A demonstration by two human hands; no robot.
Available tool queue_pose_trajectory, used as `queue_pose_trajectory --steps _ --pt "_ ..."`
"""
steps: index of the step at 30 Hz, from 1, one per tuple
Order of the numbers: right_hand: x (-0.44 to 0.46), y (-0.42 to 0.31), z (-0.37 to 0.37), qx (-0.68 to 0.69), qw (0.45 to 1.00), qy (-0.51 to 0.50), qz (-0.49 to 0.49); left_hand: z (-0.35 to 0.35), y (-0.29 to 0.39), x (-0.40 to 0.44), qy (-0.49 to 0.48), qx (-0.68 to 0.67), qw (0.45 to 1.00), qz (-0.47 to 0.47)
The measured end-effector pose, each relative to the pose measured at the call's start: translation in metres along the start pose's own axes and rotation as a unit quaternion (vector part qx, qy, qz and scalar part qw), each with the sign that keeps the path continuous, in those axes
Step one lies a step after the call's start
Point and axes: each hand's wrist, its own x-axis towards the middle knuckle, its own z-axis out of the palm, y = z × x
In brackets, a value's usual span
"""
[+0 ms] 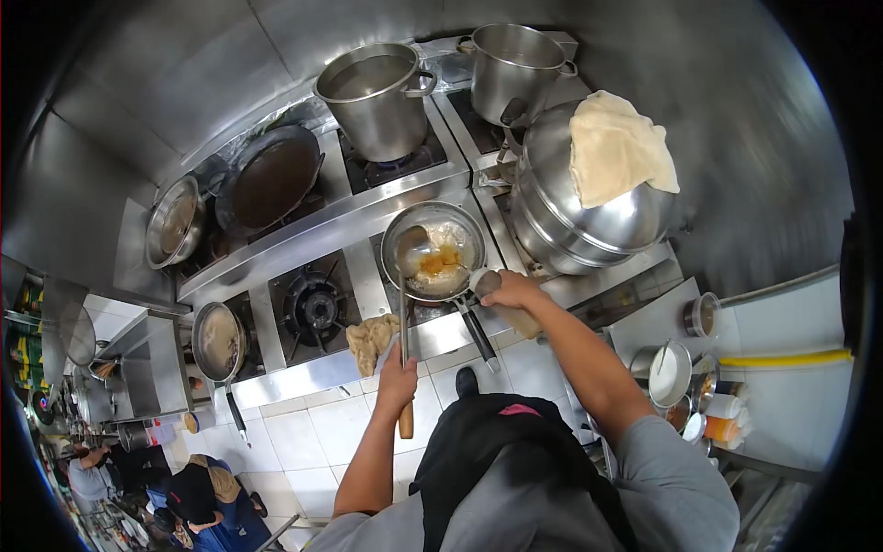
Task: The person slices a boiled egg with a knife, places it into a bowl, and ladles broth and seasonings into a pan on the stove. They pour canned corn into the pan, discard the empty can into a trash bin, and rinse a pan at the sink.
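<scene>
While left hand grips ladle, right hand tilts bottle.

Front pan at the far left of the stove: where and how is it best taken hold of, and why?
Best gripped by the black handle, coming from the stove's front, fingers wrapped around its length. The handle juts out past the stove's front edge, away from the burners, while the pan's round rim shows no second handle and may be hot.
</scene>
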Motion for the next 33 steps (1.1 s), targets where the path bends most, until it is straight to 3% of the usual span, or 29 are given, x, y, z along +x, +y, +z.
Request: queue_pose_trajectory --steps 2,3,4,6,7,8,9,10,12,13,14,15,17,19,22,23,25,26,27,28,30,31,33 --pt "-0.01 0.003 0.001 0.047 0.998 0.026 -0.039 0.001 0.004 0.003 0.104 0.073 0.984 0.129" --pt "-0.017 0.005 0.003 0.049 0.998 0.03 -0.035 -0.019 0.05 -0.008 -0.012 0.01 1.0 -0.006" --pt "-0.025 0.008 0.005 0.103 0.99 0.049 -0.084 -0.031 0.076 -0.013 -0.128 -0.052 0.98 -0.141" --pt "-0.025 0.019 0.021 0.21 0.956 0.103 -0.175 -0.025 0.069 -0.008 -0.098 -0.023 0.986 -0.132" --pt "-0.034 0.02 0.021 0.213 0.956 0.109 -0.171 -0.019 0.058 -0.005 -0.064 0.004 0.99 -0.125" --pt "-0.046 0.018 0.02 0.256 0.93 0.145 -0.221 -0.003 -0.001 0.016 0.002 0.127 0.991 0.031" --pt "-0.057 0.019 0.02 0.297 0.898 0.182 -0.267 0.004 -0.033 0.026 -0.009 0.131 0.991 0.037" --pt "-0.063 0.027 0.02 0.317 0.887 0.182 -0.282 0.011 -0.053 0.036 0.093 0.187 0.963 0.168" --pt "-0.089 0.042 0.017 0.377 0.848 0.211 -0.307 0.008 -0.028 0.028 0.09 0.086 0.985 0.115" --pt "-0.119 0.048 0.004 0.35 0.854 0.26 -0.284 0.0 0.005 0.018 -0.032 -0.041 0.995 -0.086" --pt "-0.144 0.063 -0.004 0.413 0.837 0.249 -0.258 -0.004 -0.026 0.041 -0.116 -0.187 0.966 -0.137" --pt "-0.173 0.078 -0.016 0.415 0.822 0.296 -0.254 -0.01 -0.028 0.049 -0.149 -0.261 0.944 -0.135" --pt "-0.226 0.123 -0.035 0.419 0.78 0.395 -0.243 -0.008 -0.015 0.057 -0.141 -0.283 0.938 -0.14" --pt "-0.278 0.173 -0.051 0.362 0.753 0.53 -0.143 -0.005 -0.019 0.064 -0.149 -0.296 0.933 -0.142" --pt "-0.334 0.268 -0.081 0.332 0.654 0.68 -0.024 0.001 -0.033 0.074 -0.136 -0.296 0.935 -0.137" --pt "-0.347 0.297 -0.087 0.304 0.622 0.72 0.034 0.0 -0.037 0.081 -0.173 -0.272 0.937 -0.137" --pt "-0.354 0.391 -0.085 0.179 0.573 0.79 0.123 -0.005 -0.029 0.076 -0.17 -0.251 0.938 -0.166" --pt "-0.35 0.455 -0.074 0.177 0.55 0.806 0.129 -0.005 -0.033 0.081 -0.19 -0.226 0.943 -0.152" --pt "-0.34 0.501 -0.068 0.175 0.546 0.804 0.161 0.001 -0.011 0.071 -0.146 -0.281 0.928 -0.195" --pt "-0.338 0.541 -0.058 0.172 0.553 0.792 0.194 -0.013 -0.029 0.086 -0.221 -0.25 0.928 -0.166" --pt "-0.335 0.618 -0.046 0.178 0.575 0.762 0.24 -0.044 -0.056 0.112 -0.19 -0.009 0.981 -0.027" --pt "-0.334 0.648 -0.044 0.189 0.586 0.745 0.257 -0.057 -0.065 0.112 -0.054 0.126 0.987 0.079" --pt "-0.335 0.685 -0.036 0.228 0.601 0.71 0.289 -0.076 -0.073 0.107 0.089 0.239 0.959 0.123"
